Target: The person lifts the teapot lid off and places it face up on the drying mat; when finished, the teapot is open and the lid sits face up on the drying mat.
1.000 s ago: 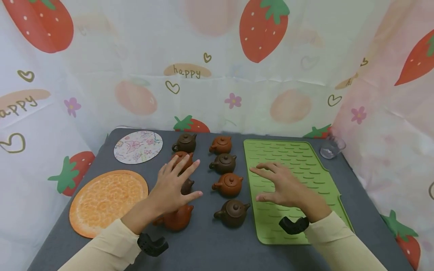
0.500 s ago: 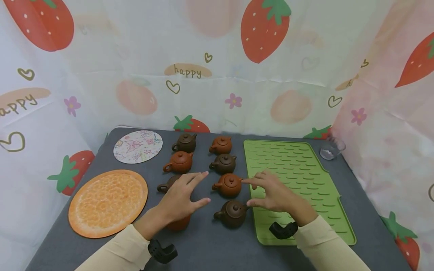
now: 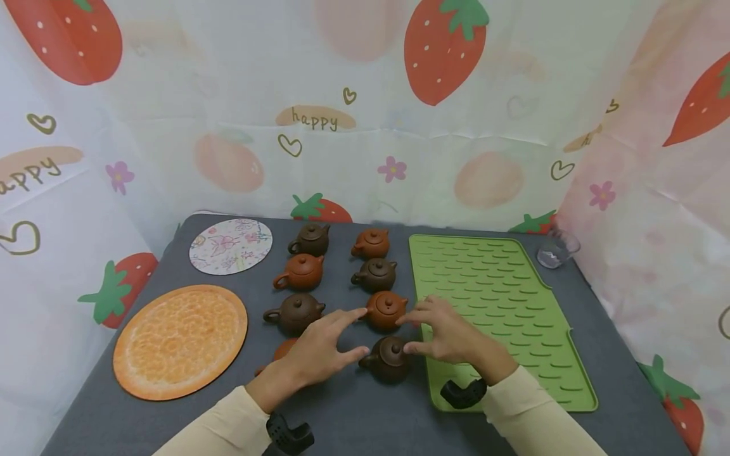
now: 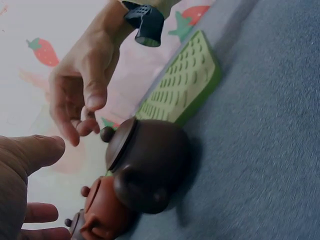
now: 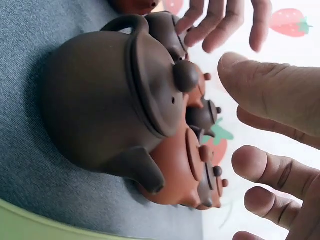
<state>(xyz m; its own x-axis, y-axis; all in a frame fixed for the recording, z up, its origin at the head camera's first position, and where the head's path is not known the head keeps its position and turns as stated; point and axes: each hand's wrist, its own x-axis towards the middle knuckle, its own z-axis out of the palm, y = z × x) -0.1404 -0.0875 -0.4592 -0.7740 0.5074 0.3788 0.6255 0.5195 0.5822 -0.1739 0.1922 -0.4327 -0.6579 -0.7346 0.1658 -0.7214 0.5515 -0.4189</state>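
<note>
Two columns of small clay teapots, dark brown and reddish by turns, stand on the grey cloth. The nearest dark brown teapot (image 3: 390, 362) of the right column has a hand on either side. My left hand (image 3: 317, 348), thumb and fingers spread, hovers at its handle side, in front of a reddish teapot (image 3: 283, 348) that it mostly hides. On the spout side my right hand (image 3: 447, 334) holds its fingers apart and slightly bent. Neither hand grips anything; the right wrist view shows a gap between fingertips and the dark teapot (image 5: 95, 100). Behind it sits another reddish teapot (image 3: 385, 310).
A green ridged mat (image 3: 502, 316) lies right of the teapots. On the left are a round orange pastry-print mat (image 3: 181, 342) and a white patterned disc (image 3: 230, 247). A clear glass cup (image 3: 556, 250) stands at the back right. Strawberry-print cloth hangs around the table.
Both hands have come down and closer together, the left moving right and the right moving left, toward the nearest dark teapot. The teapots have stayed in place.
</note>
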